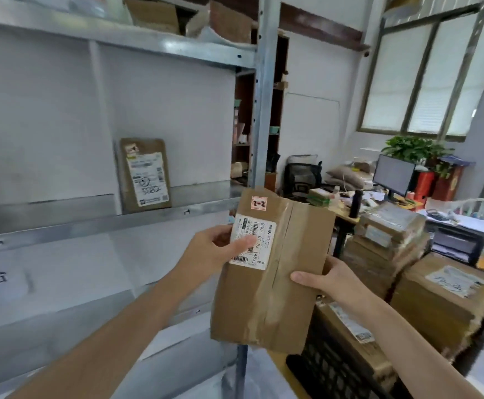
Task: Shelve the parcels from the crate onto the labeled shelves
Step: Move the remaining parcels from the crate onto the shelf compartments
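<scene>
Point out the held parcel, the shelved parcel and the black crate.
held parcel (263,312), head view, taped brown front
shelved parcel (148,180), head view, white label
black crate (321,367), head view, latticed side wall

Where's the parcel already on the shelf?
Head view, left of centre: the shelved parcel stands upright on the metal shelf against the back panel, up-left of the held parcel.

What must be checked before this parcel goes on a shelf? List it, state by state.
1. Grip: left hand and right hand both hold the parcel: ok.
2. The red sticker is legible, reads 2-2: ok.
3. The shipping label fully visible: not ok, left thumb covers part.
4. Matching shelf mark: cannot tell, none readable.
5. Room on the shelf beside the leaning parcel: ok.
</scene>
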